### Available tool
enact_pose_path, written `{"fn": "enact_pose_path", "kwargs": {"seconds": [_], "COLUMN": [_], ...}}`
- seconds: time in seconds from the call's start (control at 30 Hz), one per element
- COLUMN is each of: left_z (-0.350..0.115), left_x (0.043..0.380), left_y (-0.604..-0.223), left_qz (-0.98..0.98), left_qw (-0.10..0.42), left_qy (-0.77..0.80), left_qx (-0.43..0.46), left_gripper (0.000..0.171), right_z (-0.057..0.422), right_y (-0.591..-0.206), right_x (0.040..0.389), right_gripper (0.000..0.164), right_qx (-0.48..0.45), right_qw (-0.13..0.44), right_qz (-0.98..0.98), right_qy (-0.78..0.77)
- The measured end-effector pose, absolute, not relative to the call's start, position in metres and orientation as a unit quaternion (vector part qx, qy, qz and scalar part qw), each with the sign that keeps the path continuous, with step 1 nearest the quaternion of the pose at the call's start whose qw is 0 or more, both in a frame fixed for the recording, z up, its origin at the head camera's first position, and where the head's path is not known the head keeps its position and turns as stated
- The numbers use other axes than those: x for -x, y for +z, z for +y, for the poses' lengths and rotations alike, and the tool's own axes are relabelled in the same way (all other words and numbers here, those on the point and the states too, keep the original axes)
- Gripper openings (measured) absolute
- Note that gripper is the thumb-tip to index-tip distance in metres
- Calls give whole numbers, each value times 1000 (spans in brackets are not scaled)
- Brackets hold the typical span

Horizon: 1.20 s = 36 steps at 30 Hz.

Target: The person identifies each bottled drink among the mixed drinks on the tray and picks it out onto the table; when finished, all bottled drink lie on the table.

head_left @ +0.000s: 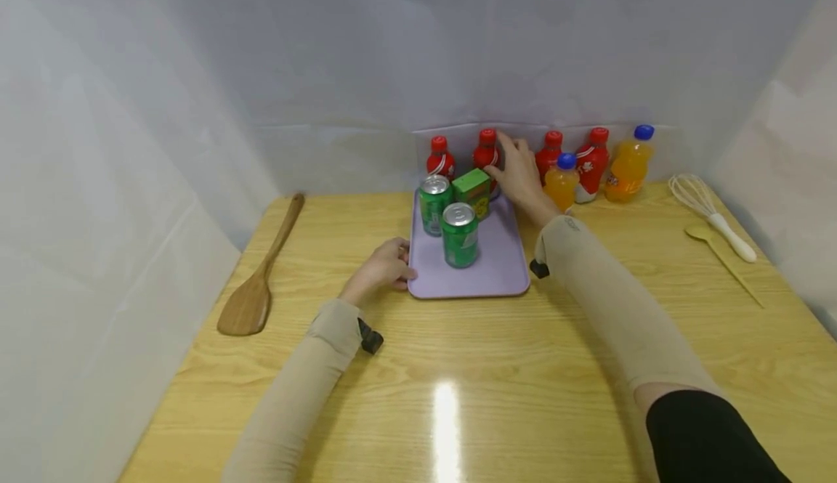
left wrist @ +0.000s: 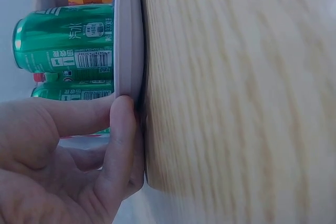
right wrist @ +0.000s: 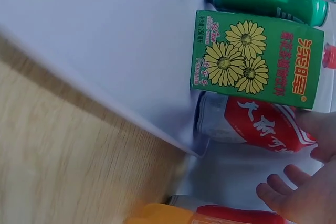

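Observation:
A lilac tray [head_left: 500, 272] lies on the wooden table, its left rim pinched by my left hand [head_left: 384, 265]. Two green soda cans [head_left: 461, 240] and a green drink carton [right wrist: 257, 59] with yellow flowers stand on it. At the tray's back right corner is a red-labelled bottle [right wrist: 257, 121] with a red cap, upright. My right hand [head_left: 521, 176] is beside this bottle, the thumb overlapping its upper part and the other fingers spread apart from it. Another red-capped bottle [head_left: 440, 160] stands at the tray's back left, partly hidden by a can.
Right of the tray stand two red bottles [head_left: 591, 167] and two orange drink bottles [head_left: 629, 167] with blue caps. A whisk [head_left: 713, 214] and a yellow spoon [head_left: 722, 258] lie at the far right, a wooden spatula [head_left: 251, 301] at the left. White sheeting [head_left: 340, 156] rises behind the table.

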<state>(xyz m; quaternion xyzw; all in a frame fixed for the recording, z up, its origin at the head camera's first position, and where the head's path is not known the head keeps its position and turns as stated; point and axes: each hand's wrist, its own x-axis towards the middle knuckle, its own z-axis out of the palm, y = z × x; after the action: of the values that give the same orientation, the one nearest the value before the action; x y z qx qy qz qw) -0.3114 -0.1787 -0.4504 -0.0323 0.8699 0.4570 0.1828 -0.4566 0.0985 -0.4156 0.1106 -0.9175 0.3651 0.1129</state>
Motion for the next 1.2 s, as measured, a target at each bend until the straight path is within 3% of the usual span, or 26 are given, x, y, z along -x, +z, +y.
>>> {"fn": "enact_pose_path", "kwargs": {"seconds": [0.7,1.2], "left_z": [-179,-178], "left_x": [313,313], "left_y": [-452,-452], "left_qz": [872,869], "left_qw": [183,180], "left_qy": [453,460], "left_qx": [33,34], "left_gripper": [62,59], "right_z": [98,97], "right_y": [-429,-423], "right_x": [479,469], "right_gripper": [73,67], "right_qx": [-111,-53], "right_qw": [103,110], "right_qz": [-916,-906], "right_qy": [372,405]}}
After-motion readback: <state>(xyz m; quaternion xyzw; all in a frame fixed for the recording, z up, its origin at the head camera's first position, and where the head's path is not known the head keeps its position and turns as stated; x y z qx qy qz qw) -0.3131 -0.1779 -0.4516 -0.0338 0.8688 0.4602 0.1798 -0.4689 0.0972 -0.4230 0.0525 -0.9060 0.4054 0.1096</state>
